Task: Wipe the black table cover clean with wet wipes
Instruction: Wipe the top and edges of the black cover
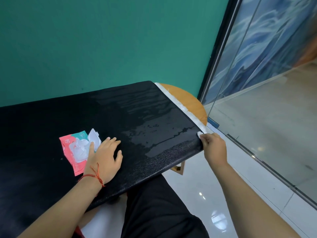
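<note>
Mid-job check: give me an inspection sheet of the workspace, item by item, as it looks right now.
Surface: black table cover, with wet streaks across its right part; the near strip and the left side look dry.
Job's things: wet wipes pack on the cover, lid flipped open; one white wipe at the cover's right edge.
Clutter: nothing seen.
Hands: left hand lies flat on the cover, thumb over the pack; right hand pinches the wipe at the edge.
Cables: nothing seen.
Surroundings: green wall behind, glass partition at right, glossy tiled floor, round wooden top beyond the cover's right edge.
</note>
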`<state>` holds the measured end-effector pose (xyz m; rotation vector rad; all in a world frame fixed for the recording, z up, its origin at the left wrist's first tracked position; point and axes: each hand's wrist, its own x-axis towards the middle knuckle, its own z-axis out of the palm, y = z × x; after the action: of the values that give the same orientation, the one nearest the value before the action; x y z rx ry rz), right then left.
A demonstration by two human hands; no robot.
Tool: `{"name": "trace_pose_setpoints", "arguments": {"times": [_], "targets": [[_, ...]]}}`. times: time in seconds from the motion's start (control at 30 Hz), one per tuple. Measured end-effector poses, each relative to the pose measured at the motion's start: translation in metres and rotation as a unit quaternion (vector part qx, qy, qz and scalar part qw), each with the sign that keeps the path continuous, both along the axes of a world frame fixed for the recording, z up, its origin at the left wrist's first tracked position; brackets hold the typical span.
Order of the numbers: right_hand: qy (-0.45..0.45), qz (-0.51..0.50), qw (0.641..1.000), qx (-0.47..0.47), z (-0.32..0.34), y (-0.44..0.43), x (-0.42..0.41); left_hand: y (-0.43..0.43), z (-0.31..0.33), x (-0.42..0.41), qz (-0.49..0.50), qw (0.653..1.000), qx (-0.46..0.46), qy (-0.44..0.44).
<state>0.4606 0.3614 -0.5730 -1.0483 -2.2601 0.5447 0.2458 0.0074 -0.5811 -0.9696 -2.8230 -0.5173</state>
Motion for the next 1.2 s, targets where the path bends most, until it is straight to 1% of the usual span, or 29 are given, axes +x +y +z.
{"name": "trace_pose_setpoints", "arguments": {"times": [0.1, 0.17, 0.23, 0.27, 0.3, 0.37, 0.43, 0.5, 0.6, 0.67, 0.77, 0.87, 0.93, 1.03, 1.1, 1.2], "targets": [[0.015, -0.005, 1.0, -0.003, -0.001, -0.017, -0.005, 0.002, 0.0, 0.0, 0.002, 1.0, 0.002, 0.001], [0.021, 0.047, 0.999, 0.007, -0.004, -0.032, -0.004, 0.002, -0.001, 0.001, 0.001, 1.0, 0.004, 0.002], [0.003, 0.114, 0.993, 0.031, -0.004, -0.031, 0.001, 0.002, 0.0, 0.001, 0.003, 1.0, 0.005, 0.002], [-0.006, 0.123, 0.992, 0.035, -0.002, -0.022, 0.004, 0.002, 0.0, 0.001, 0.003, 1.0, 0.004, 0.002], [-0.012, 0.113, 0.993, 0.03, 0.001, -0.009, 0.005, 0.001, 0.0, 0.002, 0.004, 1.0, 0.003, 0.001], [-0.026, 0.055, 0.998, 0.014, 0.004, 0.019, 0.005, 0.002, 0.0, 0.002, 0.003, 1.0, 0.0, 0.001], [-0.043, 0.017, 0.999, 0.0, 0.005, 0.034, 0.0, 0.001, 0.0, 0.002, 0.005, 1.0, 0.001, 0.001], [-0.05, 0.011, 0.999, -0.01, 0.005, 0.031, -0.001, 0.002, 0.002, 0.002, 0.005, 1.0, -0.002, 0.001], [-0.018, 0.024, 0.999, -0.03, 0.003, 0.01, 0.01, 0.002, 0.003, 0.002, 0.005, 1.0, -0.002, 0.001], [0.007, 0.048, 0.998, -0.029, 0.001, -0.012, 0.017, 0.002, 0.002, 0.001, 0.006, 1.0, -0.003, 0.0], [0.025, 0.117, 0.993, -0.01, -0.007, -0.051, 0.016, 0.002, 0.001, 0.001, 0.005, 1.0, -0.003, -0.002], [0.007, 0.19, 0.982, -0.011, -0.01, -0.074, 0.015, 0.001, 0.0, 0.001, 0.004, 1.0, 0.001, 0.003], [-0.007, 0.207, 0.978, -0.007, -0.007, -0.064, 0.014, 0.001, 0.001, 0.002, 0.004, 1.0, 0.002, 0.001], [-0.011, 0.167, 0.986, 0.005, 0.001, -0.031, 0.004, 0.001, 0.002, 0.003, 0.005, 1.0, -0.002, -0.003], [-0.013, 0.12, 0.993, 0.01, 0.009, -0.008, -0.008, 0.001, 0.003, 0.003, 0.005, 1.0, -0.004, -0.007], [-0.045, 0.044, 0.998, 0.011, 0.019, 0.018, -0.027, 0.002, 0.006, 0.004, 0.006, 1.0, -0.004, -0.011]]}}
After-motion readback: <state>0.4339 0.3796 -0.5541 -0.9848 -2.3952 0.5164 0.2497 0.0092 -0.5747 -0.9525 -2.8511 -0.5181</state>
